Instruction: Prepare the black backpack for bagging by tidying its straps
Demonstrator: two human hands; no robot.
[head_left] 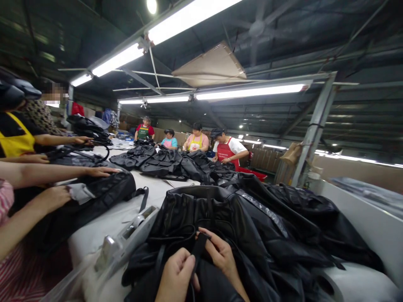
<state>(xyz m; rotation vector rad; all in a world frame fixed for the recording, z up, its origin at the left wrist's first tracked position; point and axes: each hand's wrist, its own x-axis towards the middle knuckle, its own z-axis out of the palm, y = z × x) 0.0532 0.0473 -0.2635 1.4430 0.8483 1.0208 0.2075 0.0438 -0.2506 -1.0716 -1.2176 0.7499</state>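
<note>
Hands grip a black strap by its end, black heap crowding rightward.

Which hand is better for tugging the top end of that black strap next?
Probably the right hand: its fingers are at the upper end of the black strap. The left hand holds the strap lower down, farther from that end.

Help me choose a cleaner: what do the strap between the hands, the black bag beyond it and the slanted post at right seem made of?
Strap: probably matte webbing, flat and dull; weave unreadable.
Black bag: apparently leather or imitation leather, softly glossy, with smooth highlights along its folds.
Slanted post: likely metal, dull grey, with straight, hard edges.
</note>
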